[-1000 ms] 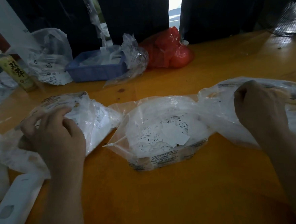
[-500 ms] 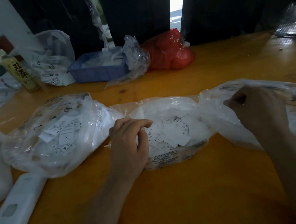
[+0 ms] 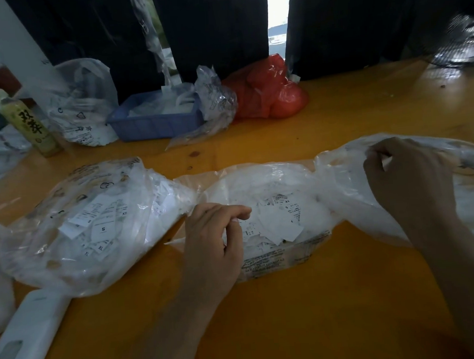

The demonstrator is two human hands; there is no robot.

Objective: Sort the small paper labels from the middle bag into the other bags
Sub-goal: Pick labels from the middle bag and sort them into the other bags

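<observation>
Clear plastic bags, three in a row along the table (image 3: 309,309): left bag (image 3: 93,225), middle bag (image 3: 275,224), right bag (image 3: 399,184); left and middle hold small white paper labels (image 3: 278,221). Left hand (image 3: 212,242) has moved from left bag to the middle one, fingers curled over labels. Right hand (image 3: 407,181) pinches right bag's rim.

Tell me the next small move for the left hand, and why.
Probably pinch one label from the pile and lift it clear. The left hand is at the middle bag's open mouth, fingertips at the labels, while the right hand is at the right bag.
</observation>
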